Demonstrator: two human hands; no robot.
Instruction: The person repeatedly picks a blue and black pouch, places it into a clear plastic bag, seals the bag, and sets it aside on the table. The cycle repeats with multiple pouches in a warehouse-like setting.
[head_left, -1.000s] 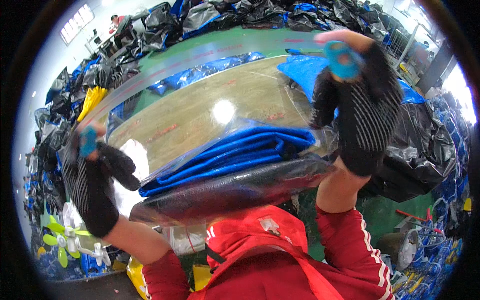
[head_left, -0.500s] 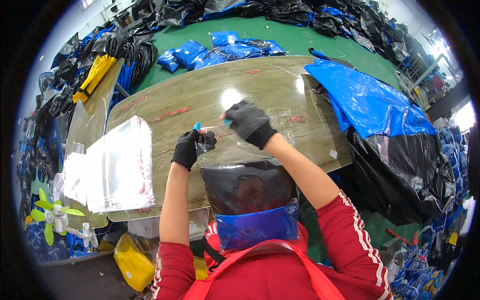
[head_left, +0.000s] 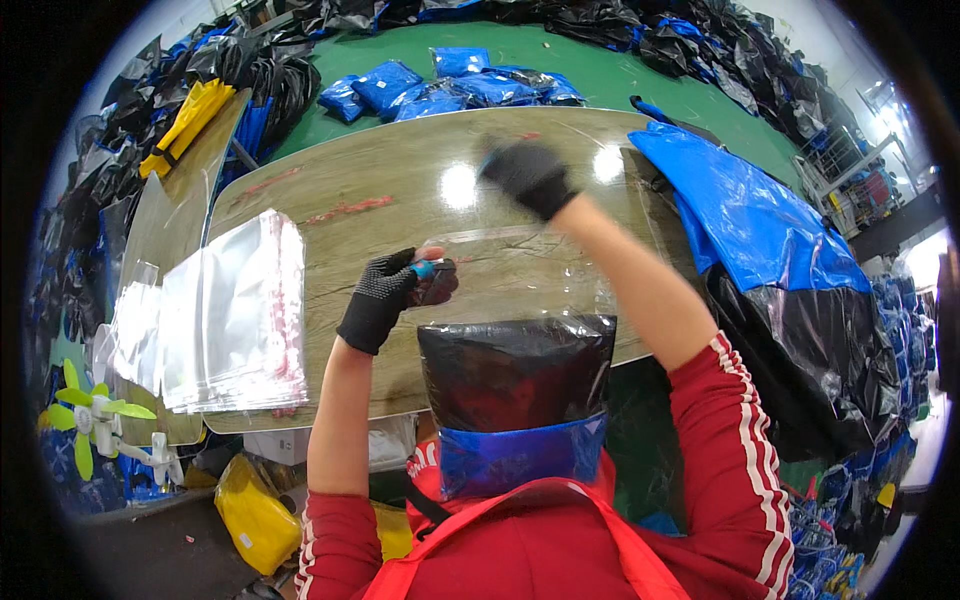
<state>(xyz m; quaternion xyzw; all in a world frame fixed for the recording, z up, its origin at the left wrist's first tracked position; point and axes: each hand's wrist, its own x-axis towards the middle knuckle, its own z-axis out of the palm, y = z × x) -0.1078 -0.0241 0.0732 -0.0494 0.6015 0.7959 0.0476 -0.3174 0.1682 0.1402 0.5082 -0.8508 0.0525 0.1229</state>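
In the head view, the folded sheet (head_left: pixel 515 370), black above and blue below, sits inside a clear bag (head_left: pixel 545 275) at the lower centre of the frame. It lies between the near edge of the desk (head_left: pixel 370 170) and the person's chest, its blue part over the red apron (head_left: pixel 422 458). The sheet itself is about as broad as it is tall; with the clear film beyond it, the bag's long axis runs up the frame, its upper part reaching over the desk.

The left hand (head_left: pixel 397 290), in a black glove with bare fingertips, is the nearer one. It is just beyond the sheet's upper left corner, so the sheet lies down and to the right of it. Its fingers are curled in with the thumb against them, and they appear to pinch the clear bag at its upper left edge.

The right hand (head_left: pixel 530 178) is at the upper centre of the frame, above the bag's upper edge and well apart from the sheet, which lies almost straight down the frame from it. It is blurred, so I cannot tell whether it grips anything.

At the left of the frame, a stack of clear bags (head_left: pixel 240 320) lies on the desk.
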